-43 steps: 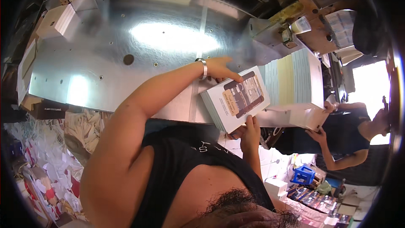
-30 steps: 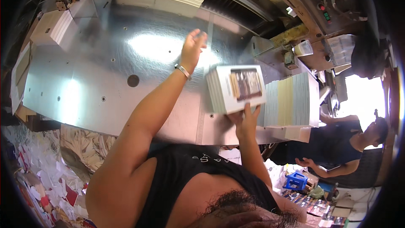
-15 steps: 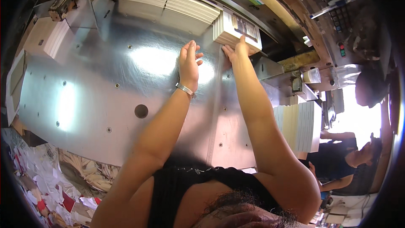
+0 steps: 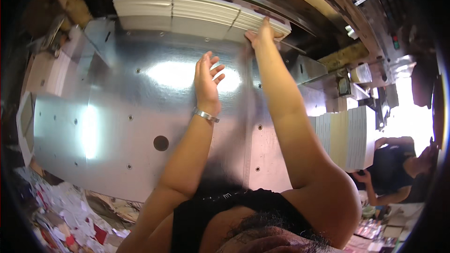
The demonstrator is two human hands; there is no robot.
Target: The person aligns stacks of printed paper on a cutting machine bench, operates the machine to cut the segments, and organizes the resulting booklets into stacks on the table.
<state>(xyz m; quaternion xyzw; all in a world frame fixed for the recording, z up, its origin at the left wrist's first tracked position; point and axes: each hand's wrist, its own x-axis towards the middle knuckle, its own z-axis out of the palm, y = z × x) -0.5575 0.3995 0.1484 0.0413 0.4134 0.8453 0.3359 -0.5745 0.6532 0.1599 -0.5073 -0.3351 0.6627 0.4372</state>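
Against the back of the metal table stand a left stack of books [image 4: 143,7], a middle stack of books [image 4: 206,13] and a right stack of books [image 4: 246,22], all with cream page edges. My right hand [image 4: 265,35] reaches to the near right corner of the right stack and grips it, one finger over its top; part of the hand's far side is hidden. Above the bare metal, nearer to me, my left hand [image 4: 207,77] is raised with its fingers apart and holds nothing.
The metal table [image 4: 117,140] has small round fittings and one larger dark hole. Pale blocks [image 4: 44,72] stand at its left side. A tall pile of paper [image 4: 349,136] is on the right, beside another person [image 4: 391,168]. Paper scraps [image 4: 61,211] lie at the lower left.
My right hand has moved the right stack back and turned it, in line with the other two. My left hand stays raised, its fingers now more spread. The view has shifted slightly.
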